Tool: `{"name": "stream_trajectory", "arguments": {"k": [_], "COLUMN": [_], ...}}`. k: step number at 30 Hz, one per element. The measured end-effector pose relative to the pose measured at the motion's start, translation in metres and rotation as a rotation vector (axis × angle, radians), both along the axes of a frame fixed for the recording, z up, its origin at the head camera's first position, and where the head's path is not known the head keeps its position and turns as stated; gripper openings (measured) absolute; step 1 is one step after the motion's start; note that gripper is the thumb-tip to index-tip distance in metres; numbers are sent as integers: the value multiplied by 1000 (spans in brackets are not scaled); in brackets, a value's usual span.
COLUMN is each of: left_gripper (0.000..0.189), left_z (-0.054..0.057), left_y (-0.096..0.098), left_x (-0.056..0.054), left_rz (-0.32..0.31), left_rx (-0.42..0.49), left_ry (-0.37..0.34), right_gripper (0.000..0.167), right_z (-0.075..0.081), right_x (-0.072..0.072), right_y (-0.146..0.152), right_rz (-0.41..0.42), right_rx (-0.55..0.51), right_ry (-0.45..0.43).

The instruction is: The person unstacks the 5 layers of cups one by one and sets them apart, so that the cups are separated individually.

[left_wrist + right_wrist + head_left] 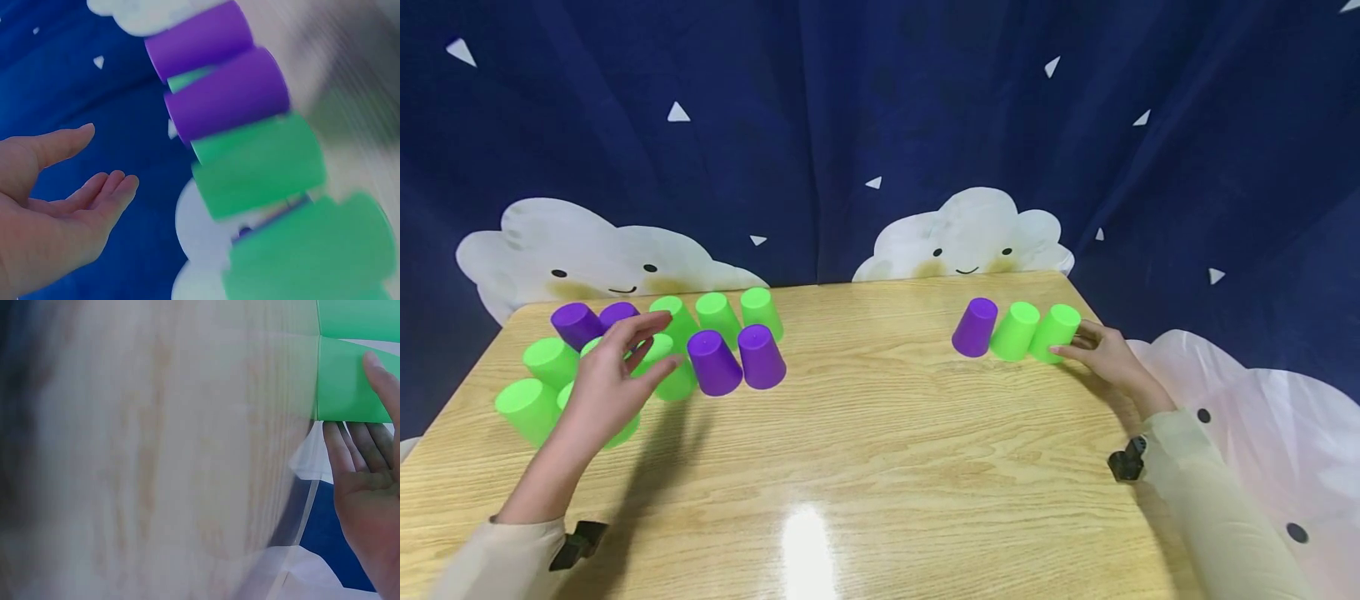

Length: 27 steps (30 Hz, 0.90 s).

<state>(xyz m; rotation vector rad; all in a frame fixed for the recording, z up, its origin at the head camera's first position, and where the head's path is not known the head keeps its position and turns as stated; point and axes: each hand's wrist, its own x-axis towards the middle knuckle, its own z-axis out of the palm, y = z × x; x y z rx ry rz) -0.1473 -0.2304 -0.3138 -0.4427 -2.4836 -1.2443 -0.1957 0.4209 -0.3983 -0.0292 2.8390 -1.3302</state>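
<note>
My right hand [1108, 358] grips the outermost green cup [1055, 332] on the right side of the table, thumb on its near side and fingers behind it. In the right wrist view the thumb lies over that green cup [344, 381]. A second green cup [1015, 333] and a purple cup [975, 327] stand beside it in a row. My left hand [606, 387] hovers over the cup group on the left, holding nothing, its thumb and fingers apart. Below and around it are green cups [529, 410] and purple cups [713, 364], all upside down; the hand hides some of them.
A wooden table [865, 433] carries both cup groups, with a wide gap of bare wood between them. Behind it hangs a dark blue curtain [820, 125] printed with white clouds. Green cups [762, 315] line the table's back edge at left.
</note>
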Motion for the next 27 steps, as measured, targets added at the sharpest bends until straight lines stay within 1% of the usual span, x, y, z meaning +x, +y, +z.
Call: {"name": "stream_trajectory", "arguments": {"k": [4,7,12,15,21,27], "left_gripper": [49,47,46,46,46,46], "left_z": [6,8,5,4,6,5], "left_y": [28,50,83,103,141,177], "left_x": [-9,-18,-34,-43,-52,-63], "left_rz": [-62,-113,-203,-244,-310,-368], "left_rx": [32,53,88,100,125,116], "left_ry": [-27,-33,-49,-63,-85,-95], "right_gripper": [76,76,75,74,75,73], "right_z": [0,1,2,3,4,2], "right_x": [1,1,1,1,1,-1], "right_y": [-1,-2,-2,-3,-3,0], "right_rz": [-1,-5,-16,-14,-8,-9], "right_rx": [10,13,16,9,3,13], "right_ry": [9,4,-4,-4,-10,-19]}}
